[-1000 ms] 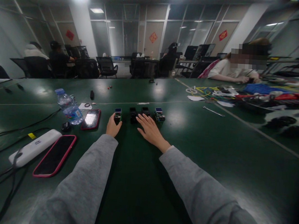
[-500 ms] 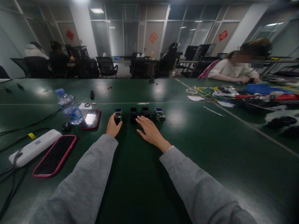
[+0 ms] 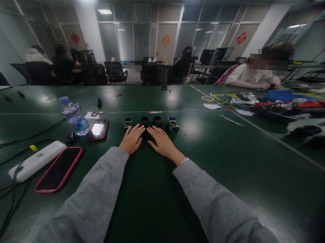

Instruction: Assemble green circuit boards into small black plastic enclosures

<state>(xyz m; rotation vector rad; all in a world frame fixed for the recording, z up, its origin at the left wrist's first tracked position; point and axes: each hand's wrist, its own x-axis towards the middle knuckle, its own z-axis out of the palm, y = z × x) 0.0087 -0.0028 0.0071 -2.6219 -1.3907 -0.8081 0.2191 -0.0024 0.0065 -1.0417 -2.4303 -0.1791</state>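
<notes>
Four small devices are found set in a row on the green table [image 3: 146,201], just beyond the hands. The ends of the row are taken by a left circuit board unit [image 3: 127,120] and a right circuit board unit [image 3: 173,124], each topped by a small screen; between them are placed a left black device [image 3: 144,120] and a right black device [image 3: 157,120]. The left hand [image 3: 132,139] is held palm down, its fingers stretched out and thumb apart, with the fingertips brought between the left circuit board unit and the left black device. The right hand [image 3: 162,142] is likewise spread flat, its fingertips placed at the near side of the black devices; whether contact is made by either hand cannot be told. To the left, a phone [image 3: 98,129] and a plastic bottle [image 3: 74,118] are noted; to the right, a wrench [image 3: 232,120] is seen lying well apart from the row
</notes>
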